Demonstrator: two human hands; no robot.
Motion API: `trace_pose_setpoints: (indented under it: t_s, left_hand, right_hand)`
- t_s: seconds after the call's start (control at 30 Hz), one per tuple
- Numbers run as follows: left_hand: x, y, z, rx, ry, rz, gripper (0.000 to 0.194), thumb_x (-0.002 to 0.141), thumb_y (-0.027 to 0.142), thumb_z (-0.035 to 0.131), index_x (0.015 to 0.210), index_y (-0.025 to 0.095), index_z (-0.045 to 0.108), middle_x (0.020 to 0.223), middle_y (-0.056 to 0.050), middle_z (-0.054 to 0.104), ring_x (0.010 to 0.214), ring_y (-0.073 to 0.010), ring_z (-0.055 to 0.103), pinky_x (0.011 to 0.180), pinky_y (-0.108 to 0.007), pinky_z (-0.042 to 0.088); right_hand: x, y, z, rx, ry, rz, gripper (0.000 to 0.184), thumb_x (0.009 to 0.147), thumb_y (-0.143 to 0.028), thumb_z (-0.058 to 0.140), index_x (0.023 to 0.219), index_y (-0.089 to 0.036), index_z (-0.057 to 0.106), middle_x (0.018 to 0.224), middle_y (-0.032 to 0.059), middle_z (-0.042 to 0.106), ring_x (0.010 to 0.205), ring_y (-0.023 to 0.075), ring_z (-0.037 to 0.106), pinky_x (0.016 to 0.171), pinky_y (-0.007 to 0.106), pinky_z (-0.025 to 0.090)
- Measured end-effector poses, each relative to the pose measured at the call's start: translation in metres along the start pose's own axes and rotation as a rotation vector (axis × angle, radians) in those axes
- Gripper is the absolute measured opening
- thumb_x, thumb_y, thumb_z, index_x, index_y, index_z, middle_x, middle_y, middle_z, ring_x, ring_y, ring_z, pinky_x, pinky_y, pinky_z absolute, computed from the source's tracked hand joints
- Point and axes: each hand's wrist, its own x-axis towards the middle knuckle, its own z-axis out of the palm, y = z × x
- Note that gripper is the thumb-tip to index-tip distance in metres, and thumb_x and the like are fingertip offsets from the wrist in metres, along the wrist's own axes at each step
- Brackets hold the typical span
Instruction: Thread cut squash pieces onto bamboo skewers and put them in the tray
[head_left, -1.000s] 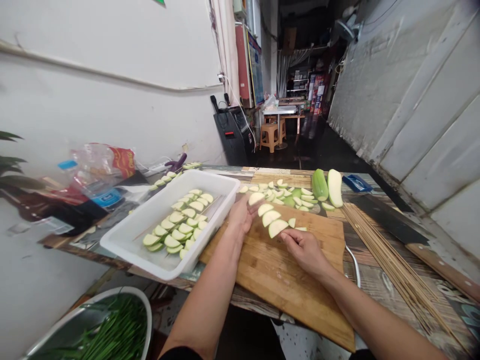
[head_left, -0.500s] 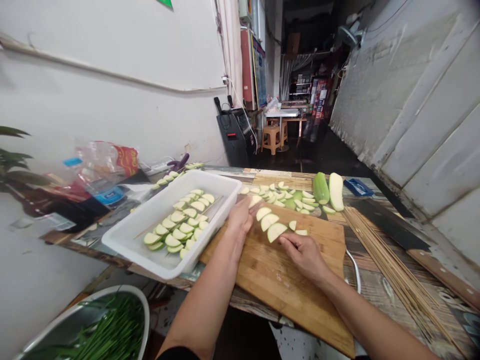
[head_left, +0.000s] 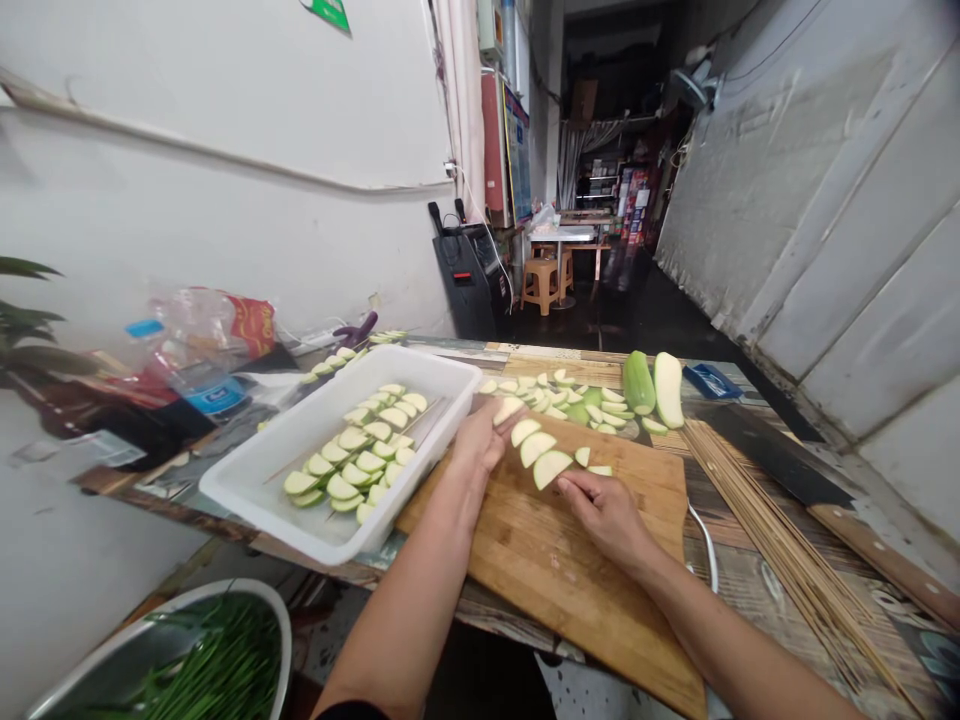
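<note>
Over the cutting board [head_left: 555, 570], my left hand [head_left: 478, 440] is closed on a pale half-moon zucchini slice [head_left: 508, 409]. My right hand [head_left: 606, 508] pinches the near end of a row of zucchini slices [head_left: 535, 447], which hang in line between both hands as if on a skewer; the stick itself is hard to make out. Two small cut pieces [head_left: 583, 456] lie on the board beside my right fingers. Left of the board, a white plastic tub [head_left: 300, 535] holds several loaded skewers of zucchini slices [head_left: 352, 440].
Behind the board lie a pile of slices [head_left: 544, 390] and zucchini pieces [head_left: 639, 383]. To the right are bamboo skewers [head_left: 757, 520], a large knife [head_left: 780, 450] and a blue object [head_left: 711, 380]. A bottle [head_left: 199, 380] stands left; a bowl of greens [head_left: 281, 630] sits below.
Both hands keep nearly the same hold and place over the board. The whole view has shifted slightly, with the far room appearing a little lower.
</note>
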Motion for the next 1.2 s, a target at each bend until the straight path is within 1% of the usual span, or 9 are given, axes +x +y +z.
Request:
trace_pose_setpoints:
  t_s: [0.27,0.5,0.73,0.87,1.07,1.2]
  left_hand:
    - [0.000,-0.003,0.001,0.002,-0.008,0.003,0.009,0.076,0.009,0.053,0.083,0.006,0.059,0.076,-0.013,0.066,0.069,-0.0225,0.066,0.064,-0.031,0.055]
    - [0.000,-0.007,0.001,0.005,-0.029,0.039,0.010,0.076,0.008,0.055,0.084,0.006,0.060,0.077,-0.012,0.067,0.066,-0.0203,0.066,0.063,-0.030,0.054]
    - [-0.001,-0.008,0.004,0.011,-0.009,0.042,0.010,0.075,0.008,0.057,0.083,0.006,0.061,0.077,-0.012,0.067,0.068,-0.0197,0.066,0.068,-0.030,0.054]
    - [-0.001,-0.010,0.004,0.037,-0.026,0.049,0.009,0.076,0.009,0.056,0.082,0.005,0.061,0.076,-0.013,0.067,0.069,-0.0197,0.066,0.066,-0.029,0.054]
    - [-0.004,-0.011,0.004,0.046,-0.058,0.076,0.009,0.077,0.010,0.053,0.080,0.006,0.060,0.078,-0.012,0.067,0.071,-0.0189,0.066,0.070,-0.029,0.053]
    - [-0.005,-0.011,0.005,0.055,-0.073,0.094,0.009,0.077,0.010,0.053,0.078,0.006,0.061,0.078,-0.012,0.067,0.069,-0.0184,0.066,0.071,-0.030,0.053]
  right_hand:
    - [0.001,-0.001,0.000,-0.001,0.020,0.012,0.033,0.085,-0.032,0.039,0.062,-0.016,0.057,0.053,-0.0020,0.044,0.053,0.0112,0.041,0.051,0.021,0.031]
    - [0.001,0.001,0.001,0.008,0.018,0.029,0.033,0.085,-0.033,0.038,0.066,-0.015,0.059,0.055,-0.0018,0.044,0.054,0.0112,0.041,0.052,0.021,0.031]
    - [0.002,0.001,0.000,0.017,0.023,0.025,0.034,0.085,-0.032,0.038,0.059,-0.016,0.052,0.053,-0.0025,0.040,0.053,0.0109,0.038,0.051,0.021,0.029]
    - [0.002,0.000,0.000,0.028,0.024,0.026,0.034,0.085,-0.032,0.038,0.058,-0.017,0.050,0.053,-0.0024,0.040,0.053,0.0109,0.038,0.051,0.021,0.029]
    - [0.001,0.000,0.000,0.030,0.025,0.045,0.035,0.085,-0.034,0.038,0.055,-0.017,0.044,0.052,-0.0031,0.034,0.051,0.0104,0.034,0.050,0.021,0.026]
    - [0.001,0.002,0.001,0.041,0.025,0.045,0.033,0.085,-0.033,0.038,0.056,-0.017,0.045,0.053,-0.0028,0.035,0.052,0.0106,0.034,0.051,0.022,0.027]
